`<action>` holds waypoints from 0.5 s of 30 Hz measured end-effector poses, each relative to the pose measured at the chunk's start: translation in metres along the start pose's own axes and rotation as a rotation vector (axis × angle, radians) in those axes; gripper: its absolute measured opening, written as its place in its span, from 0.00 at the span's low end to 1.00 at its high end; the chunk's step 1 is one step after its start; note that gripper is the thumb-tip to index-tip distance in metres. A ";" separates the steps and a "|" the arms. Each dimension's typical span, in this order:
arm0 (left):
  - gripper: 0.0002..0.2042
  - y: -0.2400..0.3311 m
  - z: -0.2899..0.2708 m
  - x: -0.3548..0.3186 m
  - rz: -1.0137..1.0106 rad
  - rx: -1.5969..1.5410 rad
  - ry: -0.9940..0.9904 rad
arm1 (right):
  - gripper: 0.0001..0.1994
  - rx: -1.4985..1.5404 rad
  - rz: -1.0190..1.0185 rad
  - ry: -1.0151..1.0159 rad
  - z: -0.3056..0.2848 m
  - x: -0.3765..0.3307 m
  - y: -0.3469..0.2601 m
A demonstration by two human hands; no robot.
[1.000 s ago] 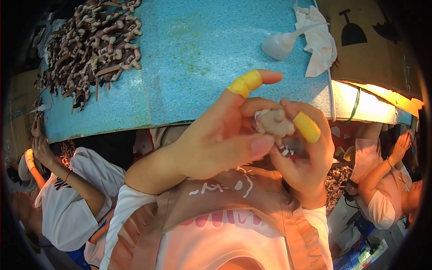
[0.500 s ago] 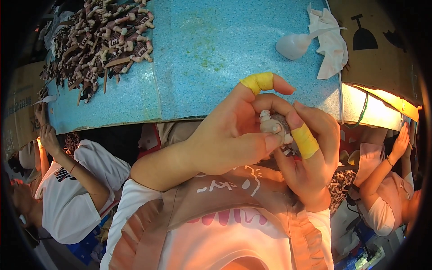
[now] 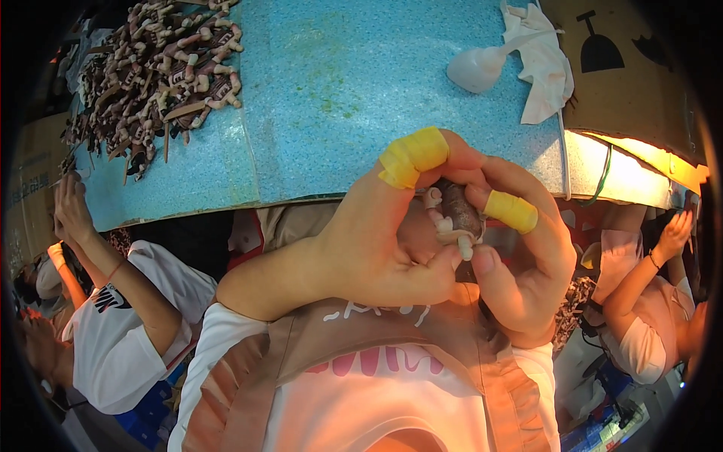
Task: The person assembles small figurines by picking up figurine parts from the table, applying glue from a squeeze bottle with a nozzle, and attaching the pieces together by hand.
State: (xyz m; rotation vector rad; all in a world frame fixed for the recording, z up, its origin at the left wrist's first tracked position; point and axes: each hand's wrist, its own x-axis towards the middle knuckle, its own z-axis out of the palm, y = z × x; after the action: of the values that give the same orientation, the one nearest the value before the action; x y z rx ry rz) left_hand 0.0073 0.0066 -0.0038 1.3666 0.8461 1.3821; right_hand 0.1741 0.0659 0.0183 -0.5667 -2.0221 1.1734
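Note:
A small figurine [image 3: 459, 209] with a dark brown body and pale limbs is held between both my hands, in front of the table's near edge. My left hand [image 3: 369, 233] curls around its left side, thumb near its lower end and fingers at the top. My right hand [image 3: 531, 256] pinches in from the right, its fingers by the upper body and its thumb near the lower pale limb. Yellow tape [image 3: 414, 157] wraps a left finger, and more yellow tape [image 3: 512, 212] wraps a right finger. The fingers partly hide the figurine.
Similar brown-and-pale figurines lie heaped in a pile [image 3: 162, 75] on the blue tabletop [image 3: 324, 113]. A translucent squeeze bottle [image 3: 474, 69] rests against a crumpled white tissue [image 3: 544, 83]. Cardboard [image 3: 629, 113] stands at right. A person [image 3: 120, 339] works at either side.
The figurine has been turned between my fingers, so its dark body now shows more. Both hands have shifted grip, with the left fingers bent further over. The view has shifted slightly.

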 end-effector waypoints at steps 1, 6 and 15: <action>0.27 0.000 0.000 0.000 0.005 0.057 -0.020 | 0.20 -0.038 -0.015 -0.002 0.000 0.000 0.001; 0.27 -0.004 0.010 -0.003 -0.012 0.109 0.080 | 0.18 -0.003 0.063 0.024 0.001 0.002 -0.002; 0.28 -0.005 0.003 0.000 0.027 0.118 0.083 | 0.24 0.246 0.247 0.138 0.014 0.000 -0.007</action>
State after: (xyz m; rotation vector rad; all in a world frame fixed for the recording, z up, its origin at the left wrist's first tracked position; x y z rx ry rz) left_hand 0.0112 0.0071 -0.0084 1.4223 0.9809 1.4368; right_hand 0.1634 0.0549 0.0197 -0.7655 -1.6952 1.4621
